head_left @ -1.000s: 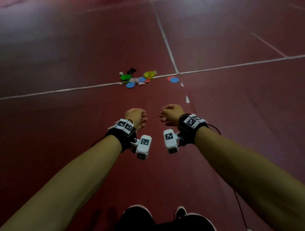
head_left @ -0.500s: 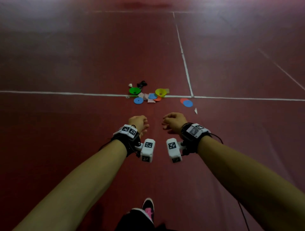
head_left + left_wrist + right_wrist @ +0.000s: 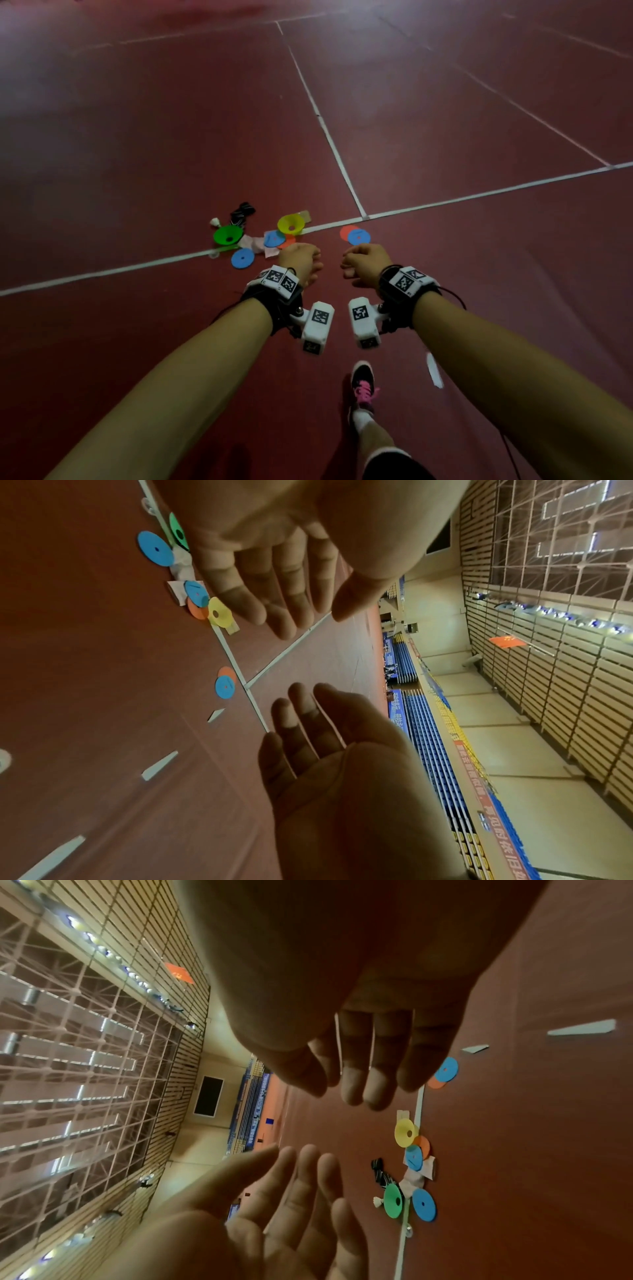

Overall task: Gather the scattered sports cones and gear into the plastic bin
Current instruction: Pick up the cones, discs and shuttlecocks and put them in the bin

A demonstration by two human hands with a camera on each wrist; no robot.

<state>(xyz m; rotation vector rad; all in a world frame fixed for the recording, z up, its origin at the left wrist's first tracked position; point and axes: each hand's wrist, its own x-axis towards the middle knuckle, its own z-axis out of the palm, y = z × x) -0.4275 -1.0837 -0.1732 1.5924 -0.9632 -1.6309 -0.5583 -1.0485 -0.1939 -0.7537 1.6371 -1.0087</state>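
Both hands are held out in front over the red floor (image 3: pixel 137 137), side by side but not touching. The left hand (image 3: pixel 301 262) has a loose grip with soft, bent fingers and holds nothing. The right hand (image 3: pixel 366 263) is the same, loose and holding nothing. The cones lie on the floor just past the hands, along a white line (image 3: pixel 102 272). A green cone (image 3: pixel 227 235) sits at the left of the pile, with a small white shuttlecock (image 3: pixel 214 222) and a black bundle (image 3: pixel 242 210) just behind it. A yellow cone (image 3: pixel 291 224) sits to the right of the green one. Flat blue discs (image 3: pixel 242 258) and orange discs (image 3: pixel 346 232) lie near them, some on top of each other. One shoe (image 3: pixel 363 385) with pink laces steps forward below the hands. No bin shows in any view.
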